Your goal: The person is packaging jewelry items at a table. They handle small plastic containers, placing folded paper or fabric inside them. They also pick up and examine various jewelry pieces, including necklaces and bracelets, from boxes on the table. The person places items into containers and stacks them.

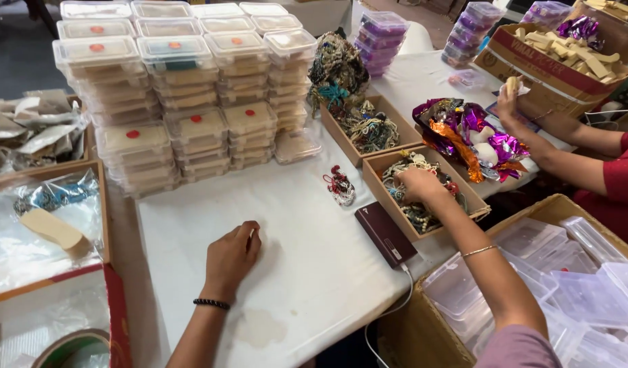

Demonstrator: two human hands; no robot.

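My left hand (232,255) rests on the white table (287,272) with its fingers curled shut and nothing visible in it. My right hand (418,185) reaches into a shallow cardboard tray (379,178) of beaded ornaments and closes on some of the pieces. A small loose bunch of red and white beaded ornaments (340,186) lies on the table between the two hands. A dark maroon power bank (385,233) with a white cable sits beside the tray.
Tall stacks of clear lidded plastic boxes (177,95) fill the far left of the table. A second tray of ornaments (368,129) stands behind. A carton of empty clear boxes (566,272) sits at right. Another person's hands (510,99) work near shiny foil wrappers (464,133).
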